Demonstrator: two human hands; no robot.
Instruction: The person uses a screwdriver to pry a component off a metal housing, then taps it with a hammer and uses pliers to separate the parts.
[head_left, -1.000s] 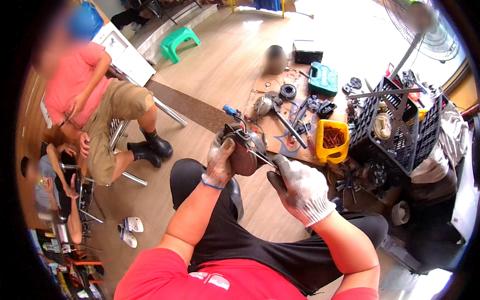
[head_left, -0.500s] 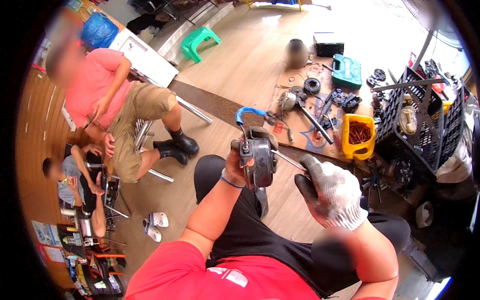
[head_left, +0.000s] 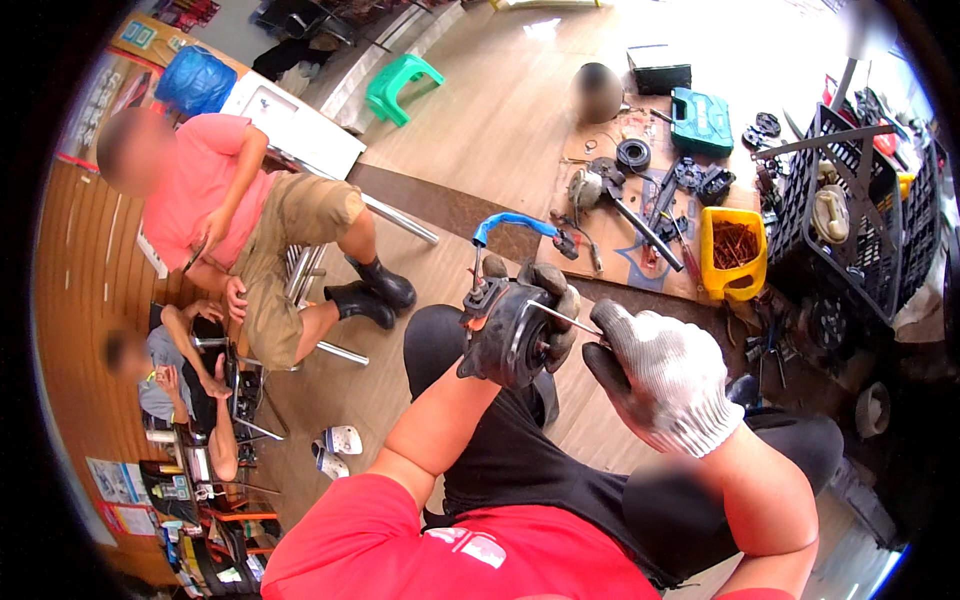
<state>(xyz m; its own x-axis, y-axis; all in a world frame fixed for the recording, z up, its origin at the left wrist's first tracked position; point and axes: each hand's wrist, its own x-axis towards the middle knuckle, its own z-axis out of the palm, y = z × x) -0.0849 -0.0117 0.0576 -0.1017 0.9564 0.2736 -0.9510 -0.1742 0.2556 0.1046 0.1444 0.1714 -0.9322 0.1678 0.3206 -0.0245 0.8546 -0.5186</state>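
A round black motor-like part [head_left: 503, 335] is held up above my lap, its flat ringed face turned partly toward me. Dirty grey-gloved fingers of my left hand [head_left: 560, 308] wrap round its far right side. From its top left rises a cable in a blue sleeve [head_left: 508, 221], ending in a dark connector. My right hand [head_left: 668, 380], in a white knit glove with dark fingertips, pinches a thin L-shaped hex key [head_left: 568, 319]. The key's bent end lies over the edge of the ringed face; whether it sits in a screw I cannot tell.
Ahead right, a cardboard sheet [head_left: 640, 215] bears loose motor parts and tools. Nearby are a yellow container of rusty screws [head_left: 733, 250], a teal tool case [head_left: 702, 122] and a black crate [head_left: 835, 240]. Two people sit at left; a green stool [head_left: 400, 88] stands beyond.
My left hand has tilted the round part, bringing its ringed face into view. The hex key's bent end, hidden before, now shows over that face. The whole view has shifted slightly.
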